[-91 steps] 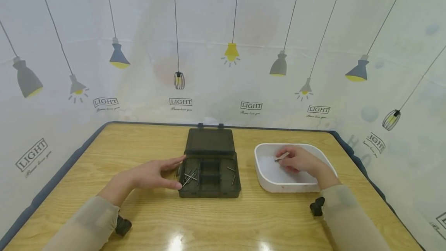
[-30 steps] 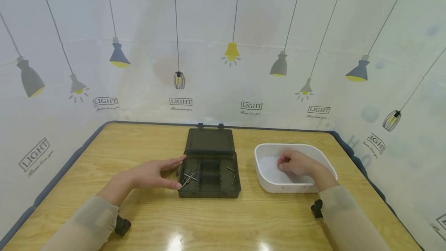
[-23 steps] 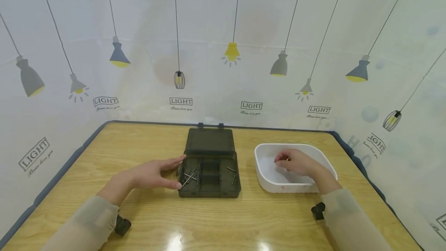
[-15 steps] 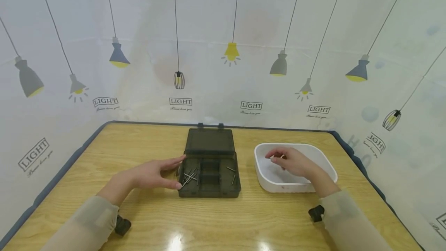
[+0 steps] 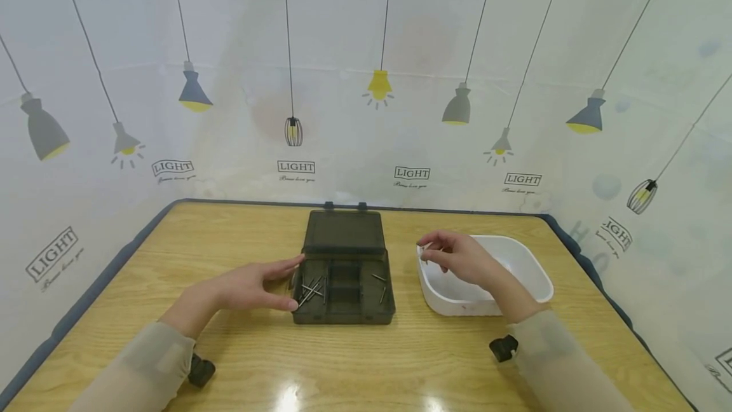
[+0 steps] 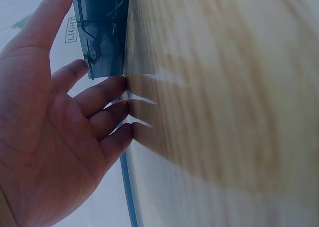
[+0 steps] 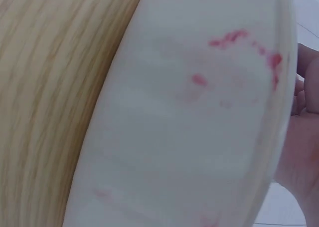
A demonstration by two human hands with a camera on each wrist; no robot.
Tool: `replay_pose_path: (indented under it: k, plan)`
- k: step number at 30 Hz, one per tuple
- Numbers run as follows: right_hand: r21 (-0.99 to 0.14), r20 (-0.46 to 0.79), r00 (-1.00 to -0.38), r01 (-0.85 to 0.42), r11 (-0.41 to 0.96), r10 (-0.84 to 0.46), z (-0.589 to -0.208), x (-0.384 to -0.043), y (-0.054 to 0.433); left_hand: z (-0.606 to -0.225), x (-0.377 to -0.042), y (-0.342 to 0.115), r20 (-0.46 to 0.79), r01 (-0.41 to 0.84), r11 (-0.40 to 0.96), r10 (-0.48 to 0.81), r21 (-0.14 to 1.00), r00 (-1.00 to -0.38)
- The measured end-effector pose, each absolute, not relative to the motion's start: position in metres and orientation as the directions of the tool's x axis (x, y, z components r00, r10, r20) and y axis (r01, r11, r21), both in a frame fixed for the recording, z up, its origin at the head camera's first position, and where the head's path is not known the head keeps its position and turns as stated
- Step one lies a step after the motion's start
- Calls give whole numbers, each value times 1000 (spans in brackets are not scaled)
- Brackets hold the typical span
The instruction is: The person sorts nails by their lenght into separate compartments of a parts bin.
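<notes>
A dark translucent case (image 5: 345, 318) lies with its lid back on the table. Its left section holds several long thin metal nails or screws (image 5: 311, 292); shorter ones (image 5: 382, 295) lie in the right section. My left hand (image 5: 243, 286) rests its thumb and index finger against the case's left side; in the left wrist view its other fingertips (image 6: 119, 82) touch the tabletop. Over the left rim of a white tub (image 5: 486, 308), my right hand (image 5: 460, 262) pinches a tiny thin metal piece (image 5: 424, 250), its kind too small to tell. The tub wall partly hides that hand in the right wrist view.
A wooden table (image 5: 366, 361) with a dark blue edge carries both containers. Behind it hangs a pale curtain (image 5: 337, 138) printed with lamps. The tub's outer wall (image 7: 164, 117) bears red smears. Bare wood separates case and tub.
My right hand has risen from inside the white tub and moved left to above its left rim, with the tiny metal piece in its fingers. The left hand and case have stayed put.
</notes>
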State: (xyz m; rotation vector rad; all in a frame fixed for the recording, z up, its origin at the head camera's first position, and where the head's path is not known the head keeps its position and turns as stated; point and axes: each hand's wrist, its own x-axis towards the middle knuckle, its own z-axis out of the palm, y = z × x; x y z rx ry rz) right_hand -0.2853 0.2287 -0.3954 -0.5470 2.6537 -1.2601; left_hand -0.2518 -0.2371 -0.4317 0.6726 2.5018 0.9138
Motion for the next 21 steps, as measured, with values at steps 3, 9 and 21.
replay_pose_path:
  k: [3, 9, 21]
  plan:
    - [-779, 15, -922, -253, 574, -387, -394, -285, 221, -432, -252, -237, -190, 303, 671, 557, 677, -809]
    - [-795, 12, -916, -253, 552, -402, -394, -287, 206, -433, -253, -238, -191, 305, 674, 556, 673, -809]
    - [-822, 8, -894, -261, 505, -449, -397, -289, 182, -431, -251, -237, -206, 288, 679, 548, 676, -810]
